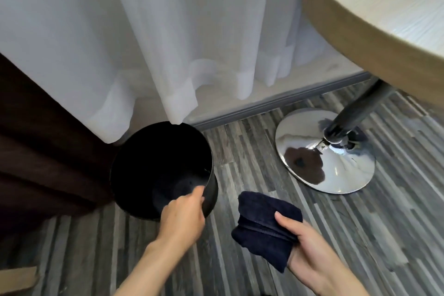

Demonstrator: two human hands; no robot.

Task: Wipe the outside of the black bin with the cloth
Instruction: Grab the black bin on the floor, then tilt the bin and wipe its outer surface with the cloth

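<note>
The black bin (153, 158) stands on the floor at centre left, round and open at the top, with nothing visible inside. My left hand (183, 216) grips its near rim, thumb over the edge. To the right, my right hand (310, 255) holds a folded dark navy cloth (264, 223) a short way from the bin's right side, not touching it.
A sheer white curtain (168, 43) hangs behind the bin, its hem touching the far rim. A dark brown drape (36, 151) is at left. A round wooden table (384, 19) with a chrome pedestal base (324, 151) stands at right on the grey striped floor (240, 151).
</note>
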